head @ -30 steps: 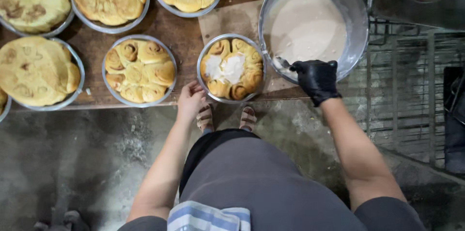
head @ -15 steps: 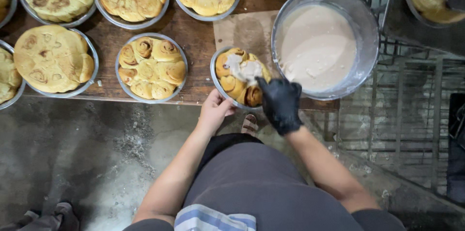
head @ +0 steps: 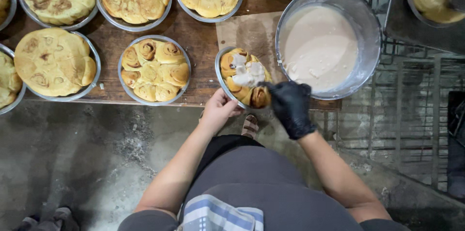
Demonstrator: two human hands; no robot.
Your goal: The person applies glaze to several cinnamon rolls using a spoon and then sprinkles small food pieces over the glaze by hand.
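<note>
Tight up top: the big bowl of glaze [head: 320, 47] crowds the iced roll pan [head: 242, 77] on its right, a bare strip of wooden table [head: 203, 52] lies open toward the neighbouring roll pan [head: 154, 69], floor side unobstructed.
</note>
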